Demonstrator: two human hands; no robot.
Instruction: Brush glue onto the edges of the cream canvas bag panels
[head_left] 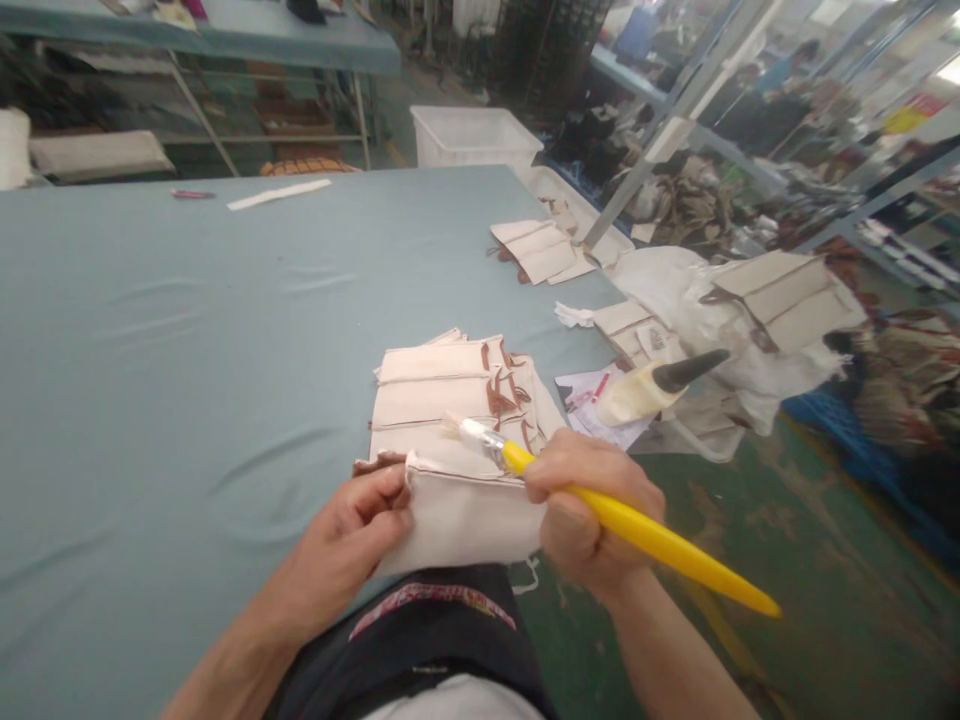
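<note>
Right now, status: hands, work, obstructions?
Left fingers holding beige fabric piece; right fingers gripping yellow-handled brush; fabric stack just beyond, nothing visibly blocking.

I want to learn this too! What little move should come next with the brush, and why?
Perhaps bring the bristles of the yellow brush onto the far edge of the cream cloth piece: the right grip holds the brush with its tip near that edge, and the left grip holds the piece by one end.

No text can be read: the marks on the white paper (582,400) are too blurred.
</note>
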